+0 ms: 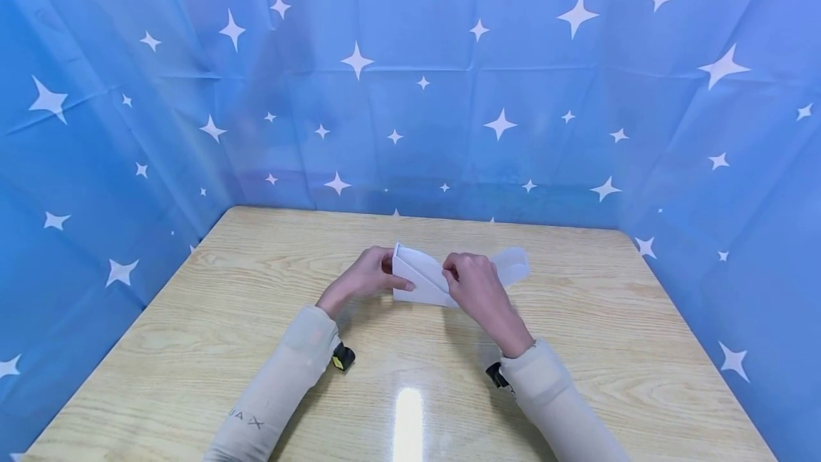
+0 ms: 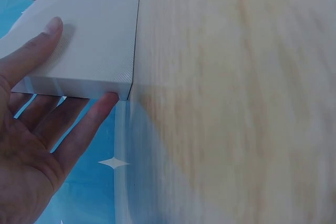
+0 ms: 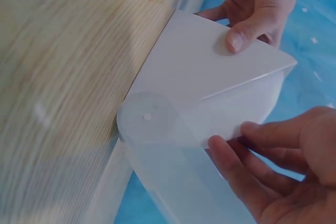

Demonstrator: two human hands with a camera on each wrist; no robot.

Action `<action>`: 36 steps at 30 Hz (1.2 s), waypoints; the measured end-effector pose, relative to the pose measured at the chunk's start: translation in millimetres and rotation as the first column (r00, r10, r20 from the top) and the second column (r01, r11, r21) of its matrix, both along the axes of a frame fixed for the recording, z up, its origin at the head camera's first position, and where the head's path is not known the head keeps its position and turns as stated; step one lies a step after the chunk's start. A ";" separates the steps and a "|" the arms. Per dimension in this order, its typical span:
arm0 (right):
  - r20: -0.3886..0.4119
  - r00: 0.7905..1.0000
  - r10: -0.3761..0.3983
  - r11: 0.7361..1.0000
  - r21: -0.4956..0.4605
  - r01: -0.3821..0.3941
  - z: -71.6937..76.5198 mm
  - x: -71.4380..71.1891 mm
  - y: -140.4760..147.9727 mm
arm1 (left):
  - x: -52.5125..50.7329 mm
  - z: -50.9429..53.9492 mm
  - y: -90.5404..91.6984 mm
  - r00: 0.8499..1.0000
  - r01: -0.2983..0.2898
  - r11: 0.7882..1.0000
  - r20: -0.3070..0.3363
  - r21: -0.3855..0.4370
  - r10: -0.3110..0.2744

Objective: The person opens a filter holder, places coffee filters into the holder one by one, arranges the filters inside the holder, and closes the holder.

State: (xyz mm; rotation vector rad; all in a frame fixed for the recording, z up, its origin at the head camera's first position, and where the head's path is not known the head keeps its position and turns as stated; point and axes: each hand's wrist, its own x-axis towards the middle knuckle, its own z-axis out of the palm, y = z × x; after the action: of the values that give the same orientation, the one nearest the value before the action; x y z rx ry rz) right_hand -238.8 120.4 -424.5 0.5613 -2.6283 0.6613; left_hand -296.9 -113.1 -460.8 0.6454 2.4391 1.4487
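A flat white box [image 1: 415,289] with a slanted upper edge stands upright on the table. My left hand [image 1: 370,273] grips its left end, the thumb on the front face and the fingers at the end and behind. A translucent cover [image 1: 513,267] swings out to the right from a round pivot at the box's lower corner, seen close in the right wrist view. My right hand [image 1: 477,287] has thumb and fingertips at the edge of the taller back panel [image 3: 236,111], pinching it beside the cover. The box's inside is mostly hidden.
The light wood-grain table [image 1: 256,376] reaches to a blue curtain [image 1: 423,105] with white stars at the back and both sides. A bright light reflection [image 1: 408,423] lies on the near tabletop. Small black devices [image 1: 343,356] sit at both wrists.
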 end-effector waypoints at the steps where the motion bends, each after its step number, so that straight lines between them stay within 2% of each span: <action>1: 0.005 1.000 -0.002 1.000 0.001 0.002 0.0 0.1 -0.1 | 0.0 0.0 0.0 1.000 0.001 1.000 0.001 0.004 -0.001; 9: 0.027 1.000 -0.011 1.000 0.022 0.011 -1.2 0.0 -1.8 | 0.8 0.6 -0.6 1.000 0.007 1.000 0.015 0.019 -0.008; 26: 0.040 0.999 -0.013 1.000 0.022 0.012 -2.7 0.9 -1.4 | -0.4 0.7 -0.7 1.000 0.010 1.000 0.000 0.010 -0.010; 32: 0.054 0.998 -0.012 1.000 0.015 0.011 4.5 2.1 1.9 | 0.4 1.4 -0.9 1.000 0.009 1.000 0.005 0.010 -0.009; 36: 0.030 1.000 0.007 1.000 -0.003 -0.007 13.2 3.5 7.8 | 1.2 2.2 -0.7 1.000 0.002 1.000 0.011 0.013 -0.003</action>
State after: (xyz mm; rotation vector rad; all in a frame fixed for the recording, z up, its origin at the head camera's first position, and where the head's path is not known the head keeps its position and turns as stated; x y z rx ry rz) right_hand -235.3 128.2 -411.2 0.5639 -2.6534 0.6806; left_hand -295.7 -113.8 -458.6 0.6415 2.4219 1.4642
